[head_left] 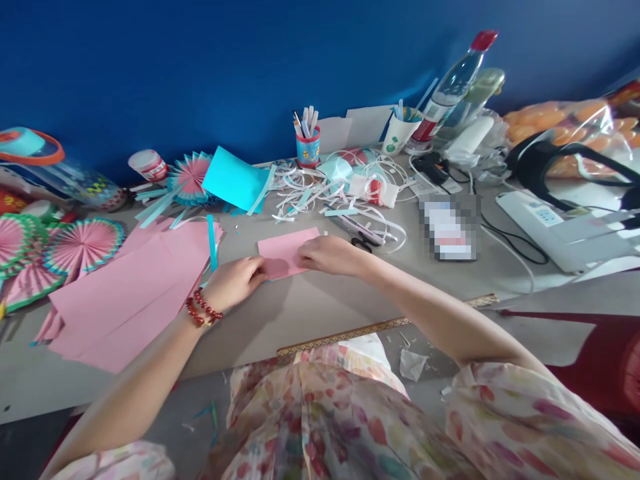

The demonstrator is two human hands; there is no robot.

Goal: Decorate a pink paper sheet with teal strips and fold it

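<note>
A folded-looking piece of pink paper (286, 249) lies near the front of the desk, between my two hands. My left hand (234, 280), with red beads at the wrist, pinches its left lower corner between thumb and fingers. On its right side, my right hand (327, 255) has its fingers curled together and pressed on the paper. The lower edge of the paper faces me. A thin blue paper strip (213, 243) lies just beyond my left hand, beside a stack of large pink sheets (130, 293).
Pleated pink paper rosettes (84, 247) sit at the left. Behind are a blue sheet (235, 181), paper scraps (300, 193), a pen cup (307, 148) and black-handled scissors (361, 243). A phone (449, 228), a bottle (447, 93) and a white power strip (543, 223) stand or lie rightward.
</note>
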